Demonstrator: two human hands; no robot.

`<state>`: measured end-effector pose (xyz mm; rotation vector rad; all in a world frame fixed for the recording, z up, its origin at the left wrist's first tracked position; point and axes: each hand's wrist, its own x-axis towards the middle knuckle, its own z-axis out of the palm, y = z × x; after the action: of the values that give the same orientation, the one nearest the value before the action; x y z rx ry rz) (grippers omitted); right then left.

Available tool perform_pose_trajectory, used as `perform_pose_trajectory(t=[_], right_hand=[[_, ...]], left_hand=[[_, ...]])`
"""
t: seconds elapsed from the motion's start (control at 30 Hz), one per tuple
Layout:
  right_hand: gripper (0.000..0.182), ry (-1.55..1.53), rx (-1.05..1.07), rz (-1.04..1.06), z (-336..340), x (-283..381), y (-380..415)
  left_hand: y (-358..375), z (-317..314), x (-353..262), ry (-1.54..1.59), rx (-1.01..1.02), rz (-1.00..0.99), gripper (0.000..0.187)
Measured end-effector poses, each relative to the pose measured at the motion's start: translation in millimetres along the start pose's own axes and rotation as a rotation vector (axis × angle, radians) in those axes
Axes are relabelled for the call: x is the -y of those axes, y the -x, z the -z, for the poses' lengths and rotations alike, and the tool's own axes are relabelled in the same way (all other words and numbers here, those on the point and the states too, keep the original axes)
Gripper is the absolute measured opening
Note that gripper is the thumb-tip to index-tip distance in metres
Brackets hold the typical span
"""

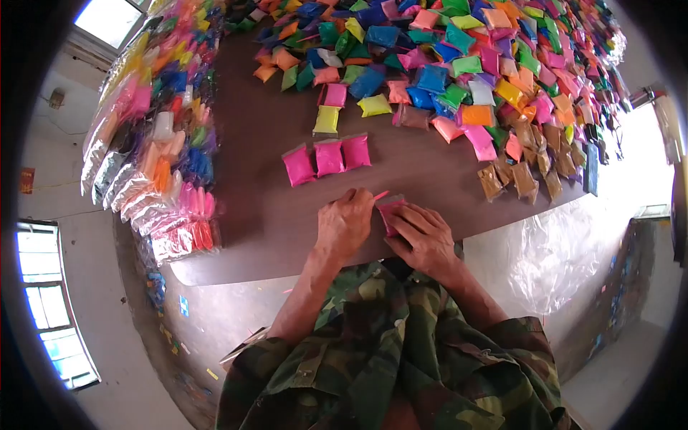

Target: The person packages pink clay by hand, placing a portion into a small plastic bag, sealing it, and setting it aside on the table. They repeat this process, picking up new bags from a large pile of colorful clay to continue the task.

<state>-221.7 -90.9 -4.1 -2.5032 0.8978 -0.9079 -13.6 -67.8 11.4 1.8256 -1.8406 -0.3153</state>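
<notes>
Near the front edge of the brown table, my right hand (424, 238) presses its fingers on a small clear packet of pink clay-like material (390, 209). My left hand (345, 223) is closed in a fist just left of that packet, and a thin pink stick (381, 195) pokes out of its fingers. What the rest of the stick looks like is hidden in the fist. Beyond the hands, three bright pink packets (330, 156) lie in a row. A yellow packet (327, 119) and another pink packet (334, 95) are farther back.
Heaped packets in many colours (459, 64) cover the table's back and right. Brown packets (526, 180) sit at the right edge. Stacked clear bags of coloured pieces (165, 158) line the left side. Clear plastic sheeting (555, 261) hangs beyond the table's right front edge (502, 228).
</notes>
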Motion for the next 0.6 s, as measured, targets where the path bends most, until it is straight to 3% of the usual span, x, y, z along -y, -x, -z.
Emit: perform_pose_trajectory(t=[0.33, 0.6], right_hand=[[0.045, 0.005, -0.018, 0.023, -3, -1, -1], [0.042, -0.053, -0.040, -0.010, 2, 3, -4]], left_hand=[[-23, -14, 0, -0.057, 0.059, -0.221, 0.012], [-17, 1, -4, -0.023, 0.027, -0.079, 0.012]])
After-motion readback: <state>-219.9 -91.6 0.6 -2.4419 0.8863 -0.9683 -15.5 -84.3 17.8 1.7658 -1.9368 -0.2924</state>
